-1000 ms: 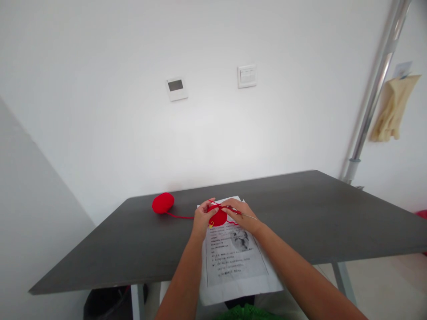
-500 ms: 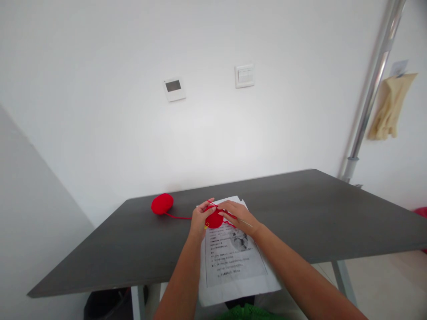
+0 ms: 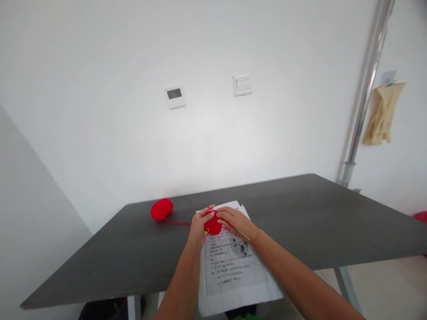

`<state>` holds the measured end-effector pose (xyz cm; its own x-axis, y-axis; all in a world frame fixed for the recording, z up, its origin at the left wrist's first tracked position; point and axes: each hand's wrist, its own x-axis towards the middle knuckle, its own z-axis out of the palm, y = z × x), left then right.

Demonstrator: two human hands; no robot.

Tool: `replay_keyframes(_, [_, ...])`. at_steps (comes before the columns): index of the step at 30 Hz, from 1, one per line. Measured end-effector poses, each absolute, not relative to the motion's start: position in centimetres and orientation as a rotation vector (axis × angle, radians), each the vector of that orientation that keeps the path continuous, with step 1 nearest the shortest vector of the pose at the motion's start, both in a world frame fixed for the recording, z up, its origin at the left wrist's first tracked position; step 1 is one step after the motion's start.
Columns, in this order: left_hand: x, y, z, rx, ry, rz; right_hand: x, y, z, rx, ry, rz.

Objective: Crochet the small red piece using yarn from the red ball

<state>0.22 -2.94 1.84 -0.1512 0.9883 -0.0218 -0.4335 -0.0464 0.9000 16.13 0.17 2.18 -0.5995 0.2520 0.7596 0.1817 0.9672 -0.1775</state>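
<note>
Between my hands is a small round piece of red crochet work point(image 3: 213, 226), with a yellow stitch marker point(image 3: 207, 231) hanging at its lower left edge. My left hand point(image 3: 201, 222) pinches the left side of the piece, and red yarn runs over its raised index finger. My right hand point(image 3: 235, 218) is closed around a thin metal crochet hook point(image 3: 243, 234), whose shaft sticks out below the palm; its tip is hidden at the work. A strand of yarn point(image 3: 178, 222) leads left from my left hand to a red ball of yarn point(image 3: 162, 209) on the table.
Printed sheets of paper point(image 3: 238, 284) lie under my hands and overhang the front edge of the dark table point(image 3: 300, 213). A white wall with a thermostat point(image 3: 175, 97) and a light switch point(image 3: 243, 85) rises behind. Pale gloves point(image 3: 383, 115) hang beside a metal pipe point(image 3: 365, 98) on the right.
The whole view has shifted slightly, so the table and hands sit a little lower. My right hand and hook have moved slightly against the red work; both grips stay the same.
</note>
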Motion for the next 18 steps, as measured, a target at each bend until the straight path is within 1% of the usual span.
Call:
replay_keyframes(7, [-0.1,-2.9,1.8,0.814,0.96,1.456,16.5,-0.1,2.7,-0.329,-2.22,0.23])
replay_keyframes(12, [0.1,-3.0,1.9,0.807,0.951,1.494,15.9,0.0,2.1,-0.342,-2.221,0.108])
replay_keyframes(18, [0.3,-2.8,1.7,0.889,1.065,1.574,15.3,-0.1,1.5,-0.443,-2.237,0.013])
